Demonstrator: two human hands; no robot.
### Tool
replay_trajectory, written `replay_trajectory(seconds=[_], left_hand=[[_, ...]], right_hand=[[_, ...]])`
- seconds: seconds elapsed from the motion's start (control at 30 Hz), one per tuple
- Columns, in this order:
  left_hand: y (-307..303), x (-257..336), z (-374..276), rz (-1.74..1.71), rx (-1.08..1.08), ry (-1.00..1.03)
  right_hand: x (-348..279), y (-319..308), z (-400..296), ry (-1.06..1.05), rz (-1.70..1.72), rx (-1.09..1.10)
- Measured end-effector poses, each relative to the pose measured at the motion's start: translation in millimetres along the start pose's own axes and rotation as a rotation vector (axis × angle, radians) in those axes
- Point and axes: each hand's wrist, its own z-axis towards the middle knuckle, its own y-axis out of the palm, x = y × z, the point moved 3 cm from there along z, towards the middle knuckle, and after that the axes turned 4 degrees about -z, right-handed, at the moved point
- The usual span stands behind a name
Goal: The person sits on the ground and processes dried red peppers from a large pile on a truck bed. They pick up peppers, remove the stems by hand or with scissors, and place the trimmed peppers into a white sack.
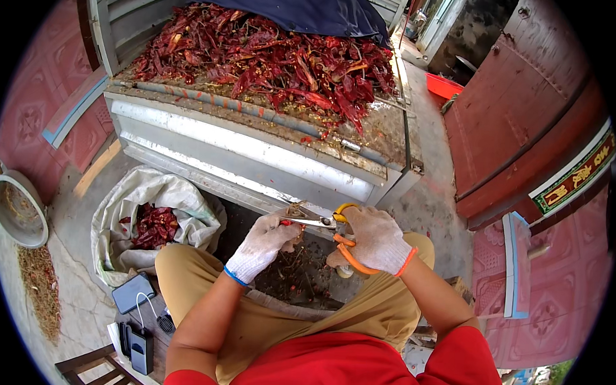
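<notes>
In a white knit glove, my left hand [265, 237] grips dried red chili peppers [285, 223] mostly hidden by its fingers, their thin stems [298, 209] sticking out. My gloved right hand [377, 235] holds scissors [323, 222] with yellow and orange handles. The scissor blades are parted and reach to the stems at my left hand. Below both hands, loose stems and red scraps [300, 276] lie between my knees. A white woven sack [113, 221], its rim rolled down, stands by my left knee with dried red chilies [154, 228] inside.
A heap of dried chilies [252, 53] lies on a metal truck bed [238, 154] ahead, partly under dark blue cloth [304, 9]. At left are a phone [133, 292], a cabled device [141, 357] and a round basin [20, 208]. A red metal door [514, 113] stands right.
</notes>
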Motion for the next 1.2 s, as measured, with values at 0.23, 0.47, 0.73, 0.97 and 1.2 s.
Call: replay_trajectory(seconds=[0.23, 0.47, 0.73, 0.97, 1.2], left_hand=[[2, 2, 0, 0.043, -0.004, -0.004], [3, 11, -5, 0.256, 0.031, 0.036], [1, 8, -9, 0.168, 0.022, 0.006], [2, 15, -11, 0.150, 0.054, 0.023], [-22, 30, -12, 0.491, 0.150, 0.185]], right_hand=[[-3, 2, -3, -0.006, -0.096, 0.024], [5, 6, -3, 0.009, -0.017, 0.016], [12, 22, -5, -0.003, -0.002, 0.009], [23, 39, -5, -0.023, 0.231, -0.027], [38, 14, -14, 0.162, 0.146, 0.102]])
